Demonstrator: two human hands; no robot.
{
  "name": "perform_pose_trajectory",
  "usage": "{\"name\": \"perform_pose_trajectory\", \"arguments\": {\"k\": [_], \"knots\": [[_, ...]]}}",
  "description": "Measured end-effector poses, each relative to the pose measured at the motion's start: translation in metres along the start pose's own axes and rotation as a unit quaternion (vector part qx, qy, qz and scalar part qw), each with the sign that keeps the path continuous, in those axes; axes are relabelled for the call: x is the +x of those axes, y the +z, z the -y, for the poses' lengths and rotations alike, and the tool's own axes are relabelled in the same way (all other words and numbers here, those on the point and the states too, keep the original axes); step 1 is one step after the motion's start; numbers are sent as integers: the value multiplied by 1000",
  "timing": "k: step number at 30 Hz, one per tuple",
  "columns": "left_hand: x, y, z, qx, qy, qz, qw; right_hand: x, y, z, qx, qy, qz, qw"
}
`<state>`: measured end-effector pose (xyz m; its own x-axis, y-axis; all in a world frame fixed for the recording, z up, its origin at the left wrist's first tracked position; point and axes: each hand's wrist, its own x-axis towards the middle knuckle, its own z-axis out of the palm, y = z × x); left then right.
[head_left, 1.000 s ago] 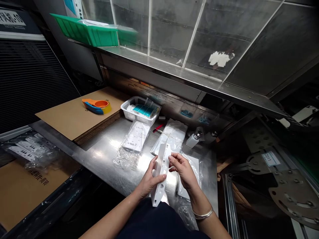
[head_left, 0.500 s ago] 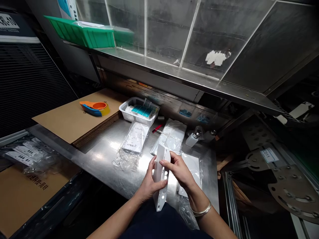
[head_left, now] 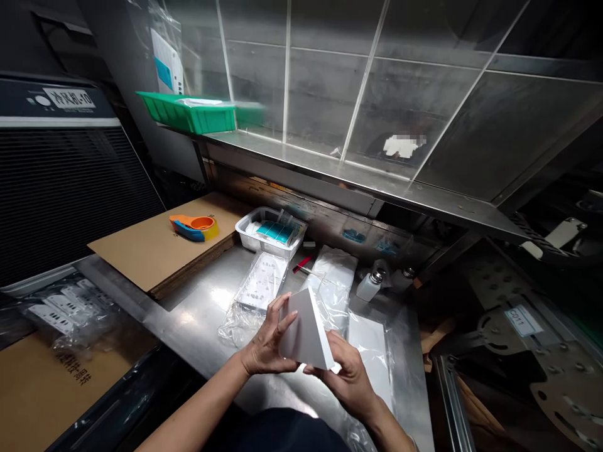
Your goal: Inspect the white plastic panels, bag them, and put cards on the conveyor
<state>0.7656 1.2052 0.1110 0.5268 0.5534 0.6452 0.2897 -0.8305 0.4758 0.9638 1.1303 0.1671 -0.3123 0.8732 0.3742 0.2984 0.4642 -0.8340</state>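
The steel table (head_left: 200,314) carries a cardboard stack (head_left: 153,248) on its left end. Above the table's near part, a white panel (head_left: 304,333) is held tilted. The left hand (head_left: 264,345) grasps the panel's left side; the right hand (head_left: 351,380) grips its lower right corner. The step seems to be angling the panel by hand; any next move would call for steady, even pressure from both hands over the table.
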Motion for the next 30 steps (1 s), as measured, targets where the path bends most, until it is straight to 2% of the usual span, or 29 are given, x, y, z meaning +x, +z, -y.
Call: {"name": "perform_pose_trajectory", "arguments": {"k": [2,3,5,6,7,8,9,11,12,13,14,18,25,30], "knots": [[2,-1,-3,-12,4,-4,1000,1,0,2,6,3,-7,1000],[3,1,-7,-27,-18,-9,999,3,-1,4,16,20,-23,999],[8,7,-17,-95,-138,-39,985,7,-5,6,56,82,-98,990],[13,10,-23,-162,-230,-61,958,9,-8,7,82,115,-146,979],[19,13,-28,-249,-333,-86,906,10,-11,7,106,145,-193,965],[26,15,-32,-351,-427,-105,827,10,-14,6,123,171,-233,949],[34,17,-35,-461,-499,-108,726,9,-16,6,131,195,-258,937],[48,17,-38,-626,-563,-97,530,3,-18,4,125,234,-254,930],[54,15,-38,-677,-567,-92,461,-1,-17,3,119,245,-235,933],[59,14,-38,-707,-562,-95,418,-5,-14,2,115,249,-211,938],[63,12,-38,-724,-556,-104,394,-10,-11,1,117,247,-184,944],[69,9,-41,-729,-557,-160,366,-25,7,-1,142,239,-139,951],[71,15,-43,-710,-565,-217,360,-32,16,-2,120,243,-81,959],[72,21,-45,-716,-551,-228,364,-34,24,0,129,231,-47,963]]}}
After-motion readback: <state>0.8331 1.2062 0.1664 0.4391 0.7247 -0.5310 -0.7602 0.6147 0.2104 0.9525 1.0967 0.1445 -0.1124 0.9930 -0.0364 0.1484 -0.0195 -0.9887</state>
